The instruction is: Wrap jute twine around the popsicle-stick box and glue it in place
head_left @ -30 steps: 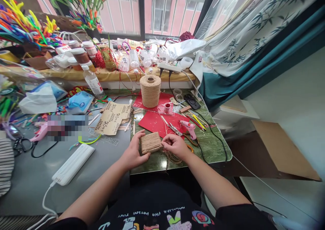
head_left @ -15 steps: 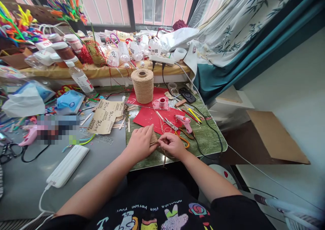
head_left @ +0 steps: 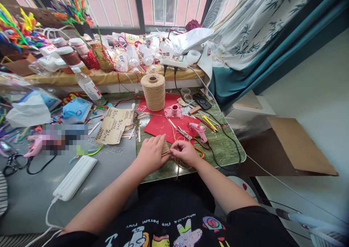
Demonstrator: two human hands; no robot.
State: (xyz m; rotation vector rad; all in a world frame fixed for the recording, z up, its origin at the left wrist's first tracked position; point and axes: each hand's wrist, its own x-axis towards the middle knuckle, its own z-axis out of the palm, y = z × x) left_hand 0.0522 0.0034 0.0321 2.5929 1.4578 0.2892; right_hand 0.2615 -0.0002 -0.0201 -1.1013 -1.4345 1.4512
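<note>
My left hand [head_left: 152,153] lies over a small block wrapped in jute twine [head_left: 165,148] and grips it, hiding most of it. My right hand [head_left: 185,152] pinches the loose twine strand right at the block's right edge. A tangle of slack twine [head_left: 180,164] hangs below my right hand on the green table [head_left: 223,150]. The big twine spool [head_left: 154,91] stands upright behind, on red paper [head_left: 166,127].
A pink glue gun [head_left: 198,130], scissors [head_left: 180,130] and orange-handled scissors [head_left: 201,151] lie right of my hands. Printed kraft cards [head_left: 113,125], a white power strip [head_left: 75,177], a phone [head_left: 202,102] and bottles [head_left: 86,84] crowd the left and back. The table edge drops off at right.
My left hand has rolled over the wrapped block, which showed face-up a second ago and is now mostly covered. The right hand stays pinching at its edge. The view shifted slightly.
</note>
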